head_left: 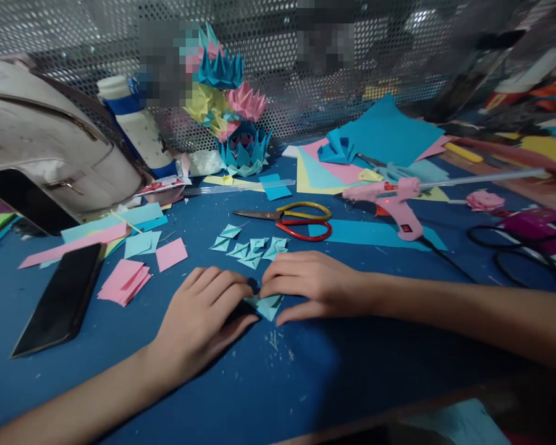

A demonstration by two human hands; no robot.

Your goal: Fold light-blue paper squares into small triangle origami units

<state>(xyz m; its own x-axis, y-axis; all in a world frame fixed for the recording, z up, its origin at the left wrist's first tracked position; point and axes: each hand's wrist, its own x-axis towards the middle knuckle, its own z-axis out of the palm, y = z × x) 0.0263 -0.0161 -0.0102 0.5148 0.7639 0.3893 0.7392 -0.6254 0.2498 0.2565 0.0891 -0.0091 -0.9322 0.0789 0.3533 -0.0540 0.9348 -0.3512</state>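
Both hands meet over a small light-blue piece of folded paper (269,306) on the blue table. My left hand (208,309) grips its left side, fingers curled over it and thumb below. On the right side, my right hand (312,284) presses the paper with bent fingertips, its thumb resting near the lower corner. Part of the paper is hidden under the fingers. Just beyond the hands lie several folded light-blue paper pieces (250,250). Scissors (287,216) with one yellow and one red handle lie behind those.
A pink glue gun (398,201) with its cord lies at right. Pink paper squares (124,281) and a black phone (60,296) are at left. Behind stand a bottle (139,127), a white bag (46,142), and folded paper flowers (243,148) before a perforated metal panel (278,117).
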